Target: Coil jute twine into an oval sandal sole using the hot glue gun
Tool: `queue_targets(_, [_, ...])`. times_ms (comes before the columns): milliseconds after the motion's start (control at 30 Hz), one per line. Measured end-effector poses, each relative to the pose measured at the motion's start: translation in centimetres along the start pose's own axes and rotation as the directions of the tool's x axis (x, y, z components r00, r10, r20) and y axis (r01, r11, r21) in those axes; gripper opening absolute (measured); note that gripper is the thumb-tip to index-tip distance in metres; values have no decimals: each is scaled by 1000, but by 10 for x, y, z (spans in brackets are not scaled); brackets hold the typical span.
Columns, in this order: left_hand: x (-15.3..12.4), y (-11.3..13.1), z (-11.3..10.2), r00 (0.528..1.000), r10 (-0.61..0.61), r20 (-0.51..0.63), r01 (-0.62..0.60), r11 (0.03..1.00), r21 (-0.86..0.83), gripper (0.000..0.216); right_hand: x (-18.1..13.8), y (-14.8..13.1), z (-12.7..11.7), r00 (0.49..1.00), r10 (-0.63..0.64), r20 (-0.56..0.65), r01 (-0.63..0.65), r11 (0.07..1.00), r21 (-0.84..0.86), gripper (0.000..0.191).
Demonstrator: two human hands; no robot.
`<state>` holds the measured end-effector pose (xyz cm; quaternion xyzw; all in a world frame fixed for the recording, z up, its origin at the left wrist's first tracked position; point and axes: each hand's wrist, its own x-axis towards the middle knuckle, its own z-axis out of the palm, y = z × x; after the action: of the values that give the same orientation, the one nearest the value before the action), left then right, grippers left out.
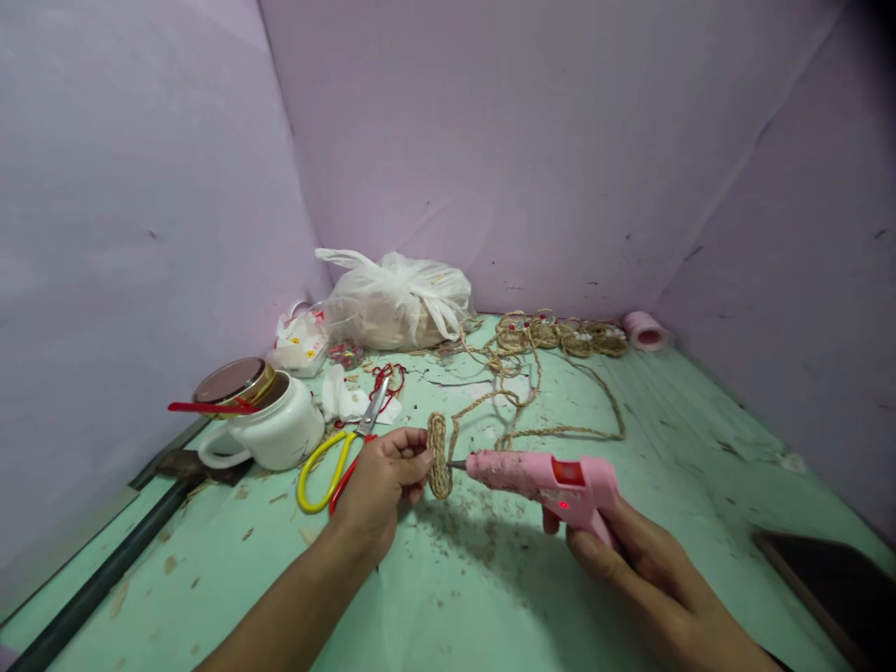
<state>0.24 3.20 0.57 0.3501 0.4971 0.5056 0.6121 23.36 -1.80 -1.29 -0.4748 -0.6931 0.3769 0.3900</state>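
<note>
My left hand (382,481) is closed, pinching a small oval coil of jute rope (439,455) held upright just above the green table (490,597). The rope's loose tail (532,411) trails back over the table. My right hand (630,551) is wrapped round the grip of a pink hot glue gun (553,476), a red light glowing on its side. The gun's nozzle tip touches the right edge of the coil.
Yellow-handled scissors (343,448) lie just left of my left hand. A white mug (270,429) with a lid, a red stick and a hammer (140,532) sit at left. A white plastic bag (396,299), finished jute pieces (567,336) and a pink roll (644,329) line the back. A dark tablet (833,579) lies at right.
</note>
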Motion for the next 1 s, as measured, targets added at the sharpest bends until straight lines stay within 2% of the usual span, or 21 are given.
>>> queue_targets(300, [3,-6,0,999,24,28,-25,999,37,28,4,-4,-1,998,-47,-48,46,999,-25,31])
queue_targets(500, [0,0,4,1000,-24,3,24,998,55,29,7,-12,-2,994,-68,-84,66,998,-19,23])
queue_targets(1000, [-1,-2,3,999,-40,17,38,996,81,28,5,-3,-2,982,-110,-151,105,994,-42,15])
